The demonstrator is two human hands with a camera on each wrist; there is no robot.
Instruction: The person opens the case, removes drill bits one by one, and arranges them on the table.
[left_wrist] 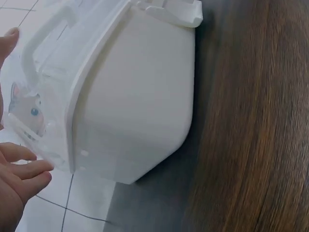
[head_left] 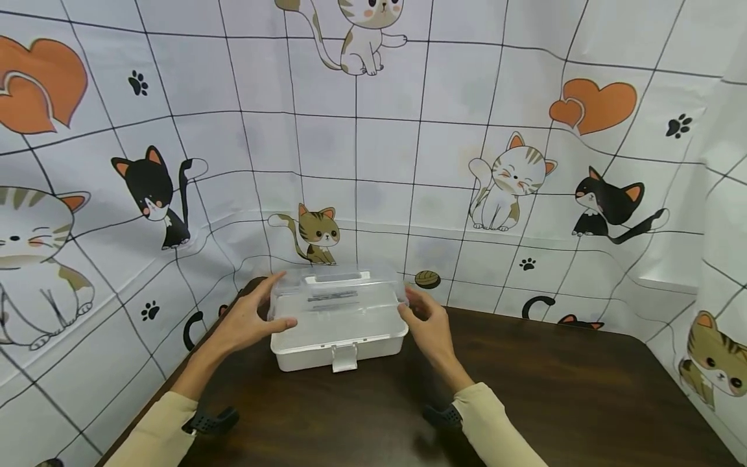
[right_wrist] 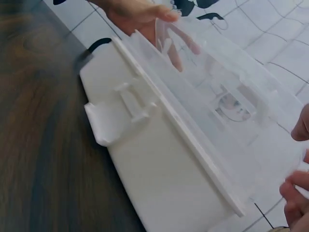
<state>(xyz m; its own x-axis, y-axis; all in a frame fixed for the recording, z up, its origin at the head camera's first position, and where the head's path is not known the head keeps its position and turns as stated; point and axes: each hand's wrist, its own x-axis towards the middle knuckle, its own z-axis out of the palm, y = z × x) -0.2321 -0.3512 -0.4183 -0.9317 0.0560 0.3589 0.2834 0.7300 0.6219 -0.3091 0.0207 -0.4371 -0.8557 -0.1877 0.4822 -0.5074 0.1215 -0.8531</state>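
Touching the lid (head_left: 373, 292) of a plastic box (head_left: 373, 350) at its 9 o'clock end, my left hand (head_left: 248, 321) has its fingers spread, thumb well apart from them over the front. At the 3 o'clock end, my right hand (head_left: 430, 324) has bent fingers just at the lid's corner, thumb apart; I cannot tell whether it grips. The box sits near the table's (head_left: 554, 376) far edge, toward 6 to 7 o'clock from the middle of my head view.

Its base (head_left: 303, 359) is opaque white, wide and shallow, with smooth walls, rounded corners and a raised rim. The lid is clear but slightly milky; from both wrist views, a printed cat shows through it. A white handle (head_left: 337, 277) lies along the lid's top at 12 o'clock. At 6 o'clock, a white latch (head_left: 344, 358) hangs unfastened from the base's front. I cannot tell how far the lid is raised.

The table is dark brown wood grain. Beyond it, at 12 o'clock, hangs a white cloth (head_left: 385, 149) with black grid lines, cats, hearts and paw prints. My cream sleeves (head_left: 154, 431) come in from 7 and 5 o'clock.
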